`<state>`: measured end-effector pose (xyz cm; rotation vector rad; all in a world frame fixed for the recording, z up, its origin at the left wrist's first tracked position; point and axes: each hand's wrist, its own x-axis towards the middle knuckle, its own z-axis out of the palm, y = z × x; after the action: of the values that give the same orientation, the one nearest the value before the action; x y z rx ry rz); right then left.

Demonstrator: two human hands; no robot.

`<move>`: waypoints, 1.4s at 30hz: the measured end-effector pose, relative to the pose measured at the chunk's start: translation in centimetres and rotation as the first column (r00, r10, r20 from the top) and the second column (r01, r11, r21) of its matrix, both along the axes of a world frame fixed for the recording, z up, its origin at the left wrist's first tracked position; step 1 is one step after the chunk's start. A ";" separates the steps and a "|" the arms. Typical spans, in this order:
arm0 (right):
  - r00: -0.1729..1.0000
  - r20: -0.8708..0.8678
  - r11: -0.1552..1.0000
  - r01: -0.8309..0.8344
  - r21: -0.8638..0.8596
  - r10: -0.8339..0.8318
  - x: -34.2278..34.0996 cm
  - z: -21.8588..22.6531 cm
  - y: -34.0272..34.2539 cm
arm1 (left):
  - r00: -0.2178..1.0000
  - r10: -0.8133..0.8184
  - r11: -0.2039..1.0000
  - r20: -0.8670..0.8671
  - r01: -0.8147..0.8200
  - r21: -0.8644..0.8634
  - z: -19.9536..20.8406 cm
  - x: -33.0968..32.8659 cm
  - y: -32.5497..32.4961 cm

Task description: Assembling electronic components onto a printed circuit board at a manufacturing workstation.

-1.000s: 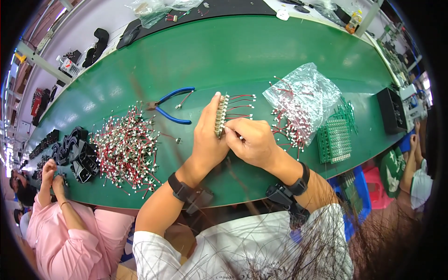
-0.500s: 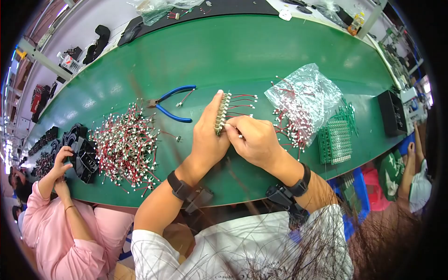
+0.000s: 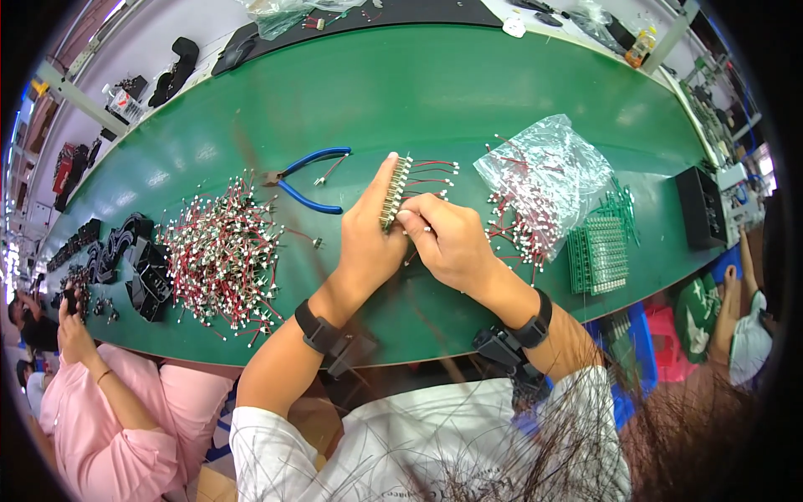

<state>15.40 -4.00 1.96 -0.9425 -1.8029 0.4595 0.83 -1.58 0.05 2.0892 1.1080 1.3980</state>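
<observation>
Our left hand (image 3: 370,243) grips a connector-lined strip (image 3: 396,192) mid-frame, red leads (image 3: 433,171) sticking out to the right. Our right hand (image 3: 452,238) bunches at the strip's lower end; can't tell what it pinches. We've got blue-handled pliers (image 3: 303,161) and a red-white lead pile (image 3: 222,259) left of centre, clear bag (image 3: 560,163) and stacked green boards (image 3: 600,255) right of centre.

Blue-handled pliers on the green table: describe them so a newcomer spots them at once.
On the green table, find the heap of red-wired connectors left of the left hand. By its far right corner lie the pliers, handles spreading rightward. Their long blue handles set them apart from the small wired connectors nearby.
</observation>
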 end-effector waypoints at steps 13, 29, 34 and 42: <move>0.959 -0.248 0.801 -0.253 -0.543 0.134 0.3 -0.2 -0.2 | 0.940 0.117 0.965 0.321 -0.031 -0.262 0.2 -0.6 0.7; 0.980 -0.116 0.850 -0.200 -0.487 0.165 0.4 0.4 -0.2 | 0.898 0.155 0.964 0.413 -0.046 -0.263 -0.3 -1.2 1.5; 0.984 -0.090 0.920 -0.176 -0.349 0.154 0.3 0.4 -0.5 | 0.913 0.189 0.964 0.361 -0.102 -0.247 -0.5 -2.0 2.0; 0.989 -0.123 0.925 -0.121 -0.361 0.081 0.5 1.0 -0.7 | 0.947 0.107 0.979 0.303 -0.048 -0.196 0.2 -1.8 1.5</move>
<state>15.87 -4.65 2.98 -1.0587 -1.7045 0.9218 -1.01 -0.08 0.22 1.6416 1.1484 1.5329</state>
